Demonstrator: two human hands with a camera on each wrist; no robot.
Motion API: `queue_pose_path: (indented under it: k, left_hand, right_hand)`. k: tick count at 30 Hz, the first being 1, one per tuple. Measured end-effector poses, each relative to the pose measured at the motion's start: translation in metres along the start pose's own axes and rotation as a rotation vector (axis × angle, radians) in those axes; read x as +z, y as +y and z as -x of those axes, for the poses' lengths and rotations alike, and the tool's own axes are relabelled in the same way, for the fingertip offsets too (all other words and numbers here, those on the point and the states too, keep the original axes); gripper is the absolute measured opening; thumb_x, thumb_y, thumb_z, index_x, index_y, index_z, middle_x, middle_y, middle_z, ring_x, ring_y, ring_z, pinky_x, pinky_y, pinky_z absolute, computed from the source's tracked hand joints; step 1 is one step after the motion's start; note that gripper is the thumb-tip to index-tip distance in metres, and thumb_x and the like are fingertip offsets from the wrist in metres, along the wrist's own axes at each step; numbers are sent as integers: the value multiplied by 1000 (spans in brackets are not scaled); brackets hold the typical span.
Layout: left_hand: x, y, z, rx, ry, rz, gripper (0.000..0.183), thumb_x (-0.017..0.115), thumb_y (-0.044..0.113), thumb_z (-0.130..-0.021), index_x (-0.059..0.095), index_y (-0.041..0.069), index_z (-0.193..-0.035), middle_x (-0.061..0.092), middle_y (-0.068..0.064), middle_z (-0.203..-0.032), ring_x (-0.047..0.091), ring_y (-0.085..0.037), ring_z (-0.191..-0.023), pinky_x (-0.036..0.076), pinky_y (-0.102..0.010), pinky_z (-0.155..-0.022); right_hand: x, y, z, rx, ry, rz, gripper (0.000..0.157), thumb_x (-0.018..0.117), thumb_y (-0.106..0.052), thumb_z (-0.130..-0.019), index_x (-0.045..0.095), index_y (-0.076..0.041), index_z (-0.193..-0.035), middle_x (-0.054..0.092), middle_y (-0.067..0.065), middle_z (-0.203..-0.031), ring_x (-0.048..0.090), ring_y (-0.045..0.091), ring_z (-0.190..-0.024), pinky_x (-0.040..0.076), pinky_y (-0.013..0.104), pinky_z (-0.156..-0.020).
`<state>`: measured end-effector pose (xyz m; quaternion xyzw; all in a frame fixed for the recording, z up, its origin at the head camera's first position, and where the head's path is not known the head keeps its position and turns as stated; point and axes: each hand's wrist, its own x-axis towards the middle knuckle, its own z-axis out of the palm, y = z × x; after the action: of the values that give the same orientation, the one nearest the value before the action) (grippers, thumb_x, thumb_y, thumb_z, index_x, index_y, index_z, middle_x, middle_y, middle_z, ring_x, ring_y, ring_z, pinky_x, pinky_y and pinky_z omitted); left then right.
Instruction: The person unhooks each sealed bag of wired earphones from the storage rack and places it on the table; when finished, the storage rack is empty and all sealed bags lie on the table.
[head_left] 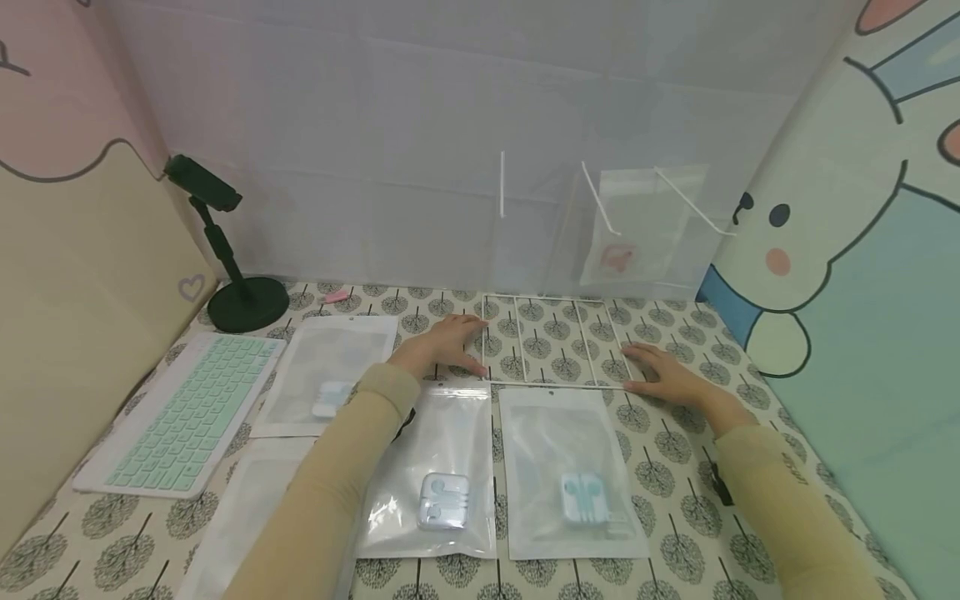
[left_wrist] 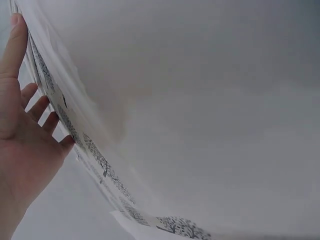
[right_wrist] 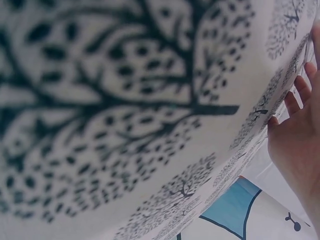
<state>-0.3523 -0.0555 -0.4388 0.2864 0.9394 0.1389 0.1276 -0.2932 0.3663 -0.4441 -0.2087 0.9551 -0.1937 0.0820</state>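
A white wire rack (head_left: 555, 385) stands on the tree-patterned tablecloth, its thin prongs (head_left: 502, 185) rising in front of the pale backdrop. My left hand (head_left: 444, 343) is at the rack's left end, with thumb and fingers spread at the side wire. At the opposite end, my right hand (head_left: 667, 377) has its fingertips against or very close to the side wire; exact contact is unclear. Both hands have relaxed fingers and grip nothing. A clear zip bag (head_left: 652, 208) with a small pink item hangs at the rack's right. The wrist views show the left hand (left_wrist: 30, 135) and right hand (right_wrist: 297, 125) with extended fingers.
Nearest the hands lie zip bags (head_left: 397, 500) (head_left: 536, 458) holding white earphones in cases (head_left: 444, 502). More bags (head_left: 330, 350) lie partly under the left sleeve. Farther left are a mint-green keyboard (head_left: 191, 408), a black stand (head_left: 247, 304) and a small pink item (head_left: 337, 297).
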Motion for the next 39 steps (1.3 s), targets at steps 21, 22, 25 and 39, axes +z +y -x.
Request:
queue_pose_path:
  k: [21,22,25,39]
  left_hand:
    - [-3,4,5,-19,-37,14,102,70,62,-73,21,17,-151,17,-8,-157,13,-37,-143,14,-54,-116]
    - [-4,3,5,-19,-38,18,102,70,62,-73,21,17,-151,17,-9,-157,13,-37,-143,14,-54,-116]
    - [-5,3,6,-34,-48,28,102,70,61,-72,21,18,-151,16,-8,-158,12,-36,-143,14,-54,-116]
    - [-5,6,7,-39,-57,23,102,69,62,-73,20,19,-152,15,-7,-158,11,-36,-144,14,-55,-115]
  right_hand:
    - [-41,-7,-8,191,173,-260,72,55,-41,-94,23,-9,-149,30,25,-148,32,47,-131,28,69,-102]
    - [-46,-8,-9,198,198,-278,73,54,-43,-94,20,-10,-150,29,25,-149,31,47,-132,27,70,-101]
    - [-60,-14,-15,205,298,-310,76,53,-47,-93,18,-14,-151,28,22,-151,30,46,-133,28,69,-102]
    - [-121,-25,-42,262,518,-357,79,56,-49,-90,17,-19,-151,10,16,-157,13,40,-142,15,66,-110]
